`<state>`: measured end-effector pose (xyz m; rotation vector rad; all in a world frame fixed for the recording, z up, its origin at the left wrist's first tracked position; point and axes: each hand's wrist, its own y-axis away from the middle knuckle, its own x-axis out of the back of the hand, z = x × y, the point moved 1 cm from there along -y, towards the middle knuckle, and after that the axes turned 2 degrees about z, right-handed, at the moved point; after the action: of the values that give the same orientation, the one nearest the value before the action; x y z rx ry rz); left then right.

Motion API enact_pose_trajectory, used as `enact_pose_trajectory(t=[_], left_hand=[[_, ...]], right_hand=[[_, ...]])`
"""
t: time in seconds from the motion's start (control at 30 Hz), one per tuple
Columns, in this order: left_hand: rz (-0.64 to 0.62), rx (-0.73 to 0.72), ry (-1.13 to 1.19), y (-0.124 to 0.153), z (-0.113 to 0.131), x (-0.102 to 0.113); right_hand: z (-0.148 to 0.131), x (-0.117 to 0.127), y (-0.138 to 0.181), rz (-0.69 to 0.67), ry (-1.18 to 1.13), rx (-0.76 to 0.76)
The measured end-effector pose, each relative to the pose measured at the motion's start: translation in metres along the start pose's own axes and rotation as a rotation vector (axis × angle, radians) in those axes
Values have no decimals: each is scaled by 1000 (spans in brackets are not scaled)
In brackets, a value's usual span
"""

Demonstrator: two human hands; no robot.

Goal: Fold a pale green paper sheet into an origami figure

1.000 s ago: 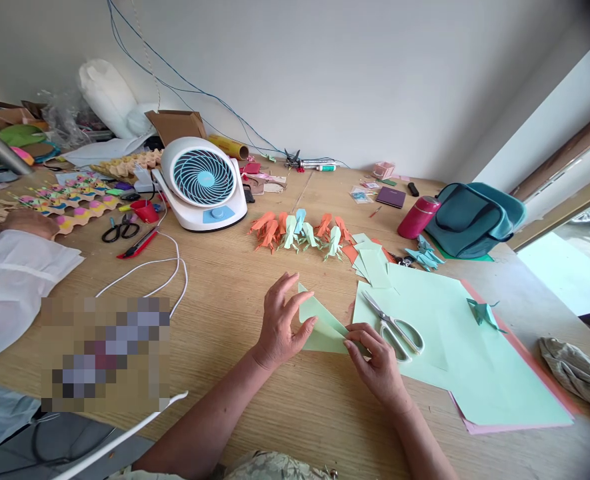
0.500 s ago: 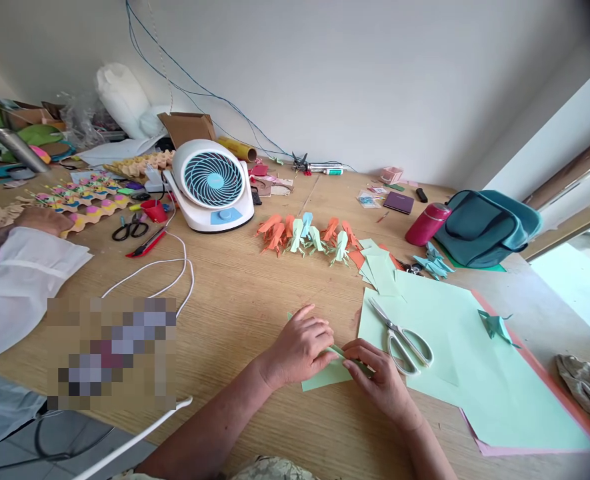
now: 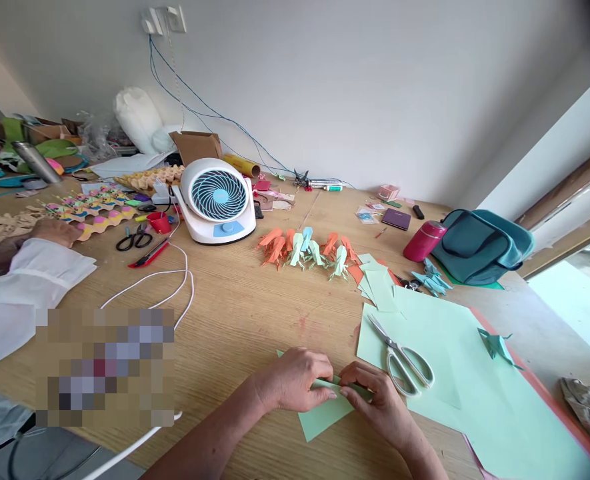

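A light green sheet of paper [image 3: 323, 419] lies at the table's front edge with a fold standing up along it. My left hand [image 3: 302, 381] grips this fold from the left, thumb on the near side and fingers curled over the far side. Close beside it, my right hand [image 3: 372, 393] pinches the fold's right end between thumb and fingers. Parts of the paper are hidden under both hands. White-handled scissors [image 3: 399, 350] rest on larger green sheets [image 3: 479, 393] to the right of my right hand.
Orange and green folded-paper figures [image 3: 309, 248] stand behind my hands. A white fan [image 3: 219, 203] is at the back left, with a white cable [image 3: 187, 267] in front. A red bottle [image 3: 425, 241] and teal bag [image 3: 482, 247] stand back right. A co-worker's hand [image 3: 57, 232] is far left.
My left fingers, stretched out before, now curl down over the fold. Both hands and the paper appear lower in the view, and more of the sheet's near part shows. The head view has tilted slightly upward.
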<state>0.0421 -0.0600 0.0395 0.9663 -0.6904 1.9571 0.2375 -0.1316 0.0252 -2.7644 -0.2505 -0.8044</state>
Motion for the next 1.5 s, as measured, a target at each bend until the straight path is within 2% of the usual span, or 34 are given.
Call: enact_pose_trajectory(t=[0.17,0.27,0.33,0.43,0.53,0.67,0.87,1.0,1.07,1.3,1.4,1.5], left_hand=[[21,12,105,-1,-2,0],[68,31,223,-2,-4,2],[141,39,269,-4,-6,3],[201,41,294,-8,-9,4],[220,34,282,-10,-7,4],[191,17,195,-8,-1,6],[137,23,-67,-9,8,7],[135,38,-167,-9,14,8],[95,44,-205,-8,18,10],[-25,139,-258,-8,34,16],[-38,176,-261,-14,39,12],[-19,151,-241,-20,42,9]], right_hand=[[5,7,2,51,-34,-56],[12,12,5,186,-124,-116],[18,13,6,283,-267,-145],[23,13,5,308,-438,-213],[21,11,3,298,-466,-238],[14,6,2,314,-452,-252],[11,-5,1,319,-481,-273],[6,-9,1,320,-433,-279],[5,-11,1,309,-399,-286],[6,-17,3,285,-398,-306],[4,-17,3,276,-394,-300],[2,-16,3,259,-400,-300]])
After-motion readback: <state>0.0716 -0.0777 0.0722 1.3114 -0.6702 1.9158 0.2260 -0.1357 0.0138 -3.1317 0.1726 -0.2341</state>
